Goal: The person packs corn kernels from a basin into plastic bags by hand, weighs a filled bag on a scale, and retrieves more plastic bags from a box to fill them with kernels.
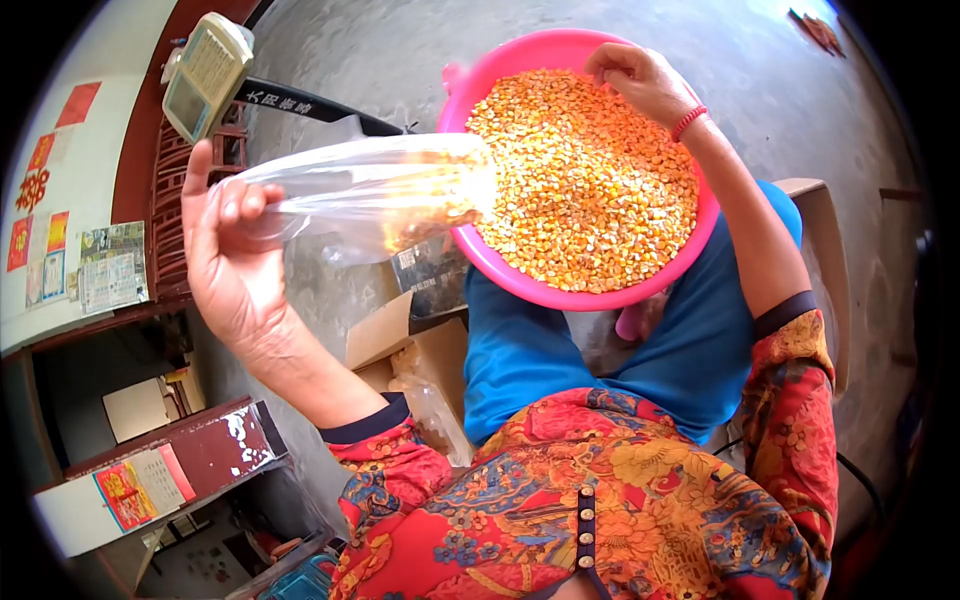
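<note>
My left hand [238, 230] grips one end of a clear plastic bag [350, 190], with its fingers curled and the index finger raised. The bag stretches sideways to the left part of a pink basin [560, 297], and some yellow kernels show through its far end. Corn kernels [590, 200] fill the basin, which sits over my knees. Above the basin's far right rim is my right hand [640, 82], its fingers bent and pinched together. What those fingers hold, if anything, is too small to make out. A red bracelet [688, 121] circles that wrist.
Left of the basin stands a platform scale with its display head [207, 78] on a dark post [318, 106]. An open cardboard box [435, 350] with plastic inside is by my left leg. Another carton [825, 260] stands at the right. A dark red cabinet [190, 460] is lower left.
</note>
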`<state>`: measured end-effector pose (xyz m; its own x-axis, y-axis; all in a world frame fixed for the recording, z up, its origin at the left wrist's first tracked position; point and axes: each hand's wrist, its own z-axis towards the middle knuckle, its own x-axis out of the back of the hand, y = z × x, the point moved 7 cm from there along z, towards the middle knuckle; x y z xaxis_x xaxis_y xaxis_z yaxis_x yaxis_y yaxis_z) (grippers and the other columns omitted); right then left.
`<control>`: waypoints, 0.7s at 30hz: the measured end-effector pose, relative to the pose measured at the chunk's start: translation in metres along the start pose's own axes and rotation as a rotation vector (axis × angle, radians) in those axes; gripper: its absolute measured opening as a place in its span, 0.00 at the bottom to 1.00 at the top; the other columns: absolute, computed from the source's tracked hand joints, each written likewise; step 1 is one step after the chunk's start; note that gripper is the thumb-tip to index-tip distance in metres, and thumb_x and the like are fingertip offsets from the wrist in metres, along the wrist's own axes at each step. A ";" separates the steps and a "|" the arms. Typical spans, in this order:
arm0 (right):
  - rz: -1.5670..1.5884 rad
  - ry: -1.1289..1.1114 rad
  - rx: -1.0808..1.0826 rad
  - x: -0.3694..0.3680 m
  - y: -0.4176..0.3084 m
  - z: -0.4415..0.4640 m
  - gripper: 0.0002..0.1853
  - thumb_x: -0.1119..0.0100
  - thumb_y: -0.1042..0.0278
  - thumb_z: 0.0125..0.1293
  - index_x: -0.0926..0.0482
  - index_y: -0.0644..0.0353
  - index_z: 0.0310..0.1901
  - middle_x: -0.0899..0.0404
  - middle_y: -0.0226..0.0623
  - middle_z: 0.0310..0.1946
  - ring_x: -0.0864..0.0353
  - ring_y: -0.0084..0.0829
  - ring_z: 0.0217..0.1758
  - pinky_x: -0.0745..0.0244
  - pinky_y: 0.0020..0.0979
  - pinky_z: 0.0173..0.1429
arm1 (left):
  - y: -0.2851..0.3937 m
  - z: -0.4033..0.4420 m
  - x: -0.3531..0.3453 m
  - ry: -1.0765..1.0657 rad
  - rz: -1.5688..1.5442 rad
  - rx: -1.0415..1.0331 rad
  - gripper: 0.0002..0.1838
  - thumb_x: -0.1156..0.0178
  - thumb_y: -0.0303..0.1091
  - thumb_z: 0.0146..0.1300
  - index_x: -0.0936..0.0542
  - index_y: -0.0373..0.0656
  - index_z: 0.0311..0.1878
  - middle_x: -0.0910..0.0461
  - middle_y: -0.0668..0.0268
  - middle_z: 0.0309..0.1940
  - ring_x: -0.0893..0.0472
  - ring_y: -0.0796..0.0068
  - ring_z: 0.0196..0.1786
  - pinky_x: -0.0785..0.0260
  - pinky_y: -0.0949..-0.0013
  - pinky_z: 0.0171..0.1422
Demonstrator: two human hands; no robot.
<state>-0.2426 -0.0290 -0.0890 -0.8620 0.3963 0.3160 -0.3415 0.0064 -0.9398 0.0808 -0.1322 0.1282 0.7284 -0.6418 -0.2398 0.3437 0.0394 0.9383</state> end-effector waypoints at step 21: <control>-0.233 -0.049 0.081 -0.011 0.009 0.000 0.08 0.50 0.77 0.55 0.22 0.63 0.35 0.20 0.34 0.29 0.21 0.25 0.33 0.27 0.27 0.39 | -0.288 -0.142 0.311 0.704 0.121 0.771 0.14 0.48 0.29 0.61 0.30 0.49 0.51 0.21 0.66 0.33 0.21 0.73 0.36 0.29 0.71 0.34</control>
<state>-0.2360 -0.0329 -0.1006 -0.7730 0.3478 0.5306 -0.5604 0.0178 -0.8281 0.2925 -0.2343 -0.2517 0.9977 -0.0666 0.0078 -0.0453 -0.5836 0.8108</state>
